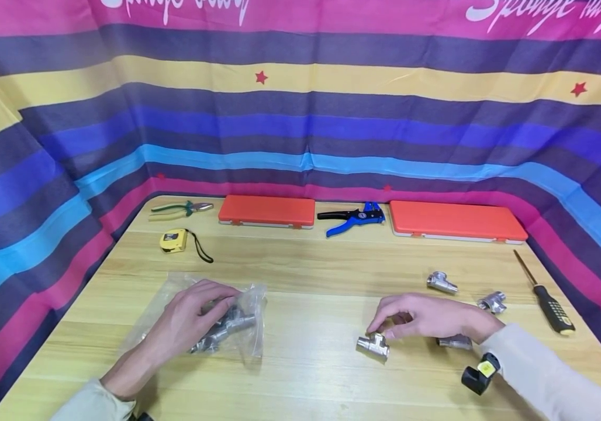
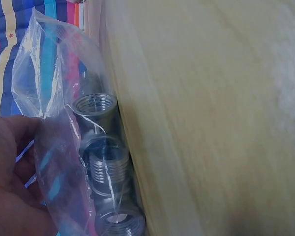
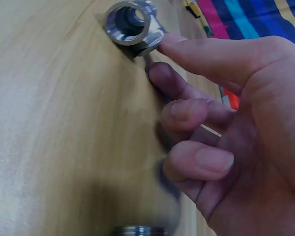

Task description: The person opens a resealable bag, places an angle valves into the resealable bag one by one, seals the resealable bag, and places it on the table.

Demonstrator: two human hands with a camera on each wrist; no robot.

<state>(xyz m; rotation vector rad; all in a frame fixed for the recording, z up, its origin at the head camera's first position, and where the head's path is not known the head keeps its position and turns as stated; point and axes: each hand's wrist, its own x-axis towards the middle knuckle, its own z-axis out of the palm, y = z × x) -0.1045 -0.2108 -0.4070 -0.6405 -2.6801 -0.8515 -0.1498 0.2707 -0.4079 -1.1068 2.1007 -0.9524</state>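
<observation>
My left hand (image 1: 190,316) pinches the clear plastic bag (image 1: 255,336) on the left of the table. Inside the bag lie several metal tee fittings (image 1: 224,333); threaded openings (image 2: 96,104) show through the plastic in the left wrist view. On the right, thumb and forefinger of my right hand (image 1: 418,316) pinch the top of one silvery tee fitting (image 1: 374,347), low over the wood. Its round open end (image 3: 128,23) faces the right wrist camera. Three more tee fittings lie around that hand: one behind it (image 1: 441,282), another beside the wrist (image 1: 492,302), a third partly hidden beneath (image 1: 455,342).
Along the back edge lie pliers (image 1: 187,207), a small red case (image 1: 267,210), a blue and black wire stripper (image 1: 355,219) and a longer red case (image 1: 458,220). A yellow tape measure (image 1: 173,240) sits back left, a screwdriver (image 1: 550,304) far right. Striped cloth (image 1: 311,128) surrounds the table.
</observation>
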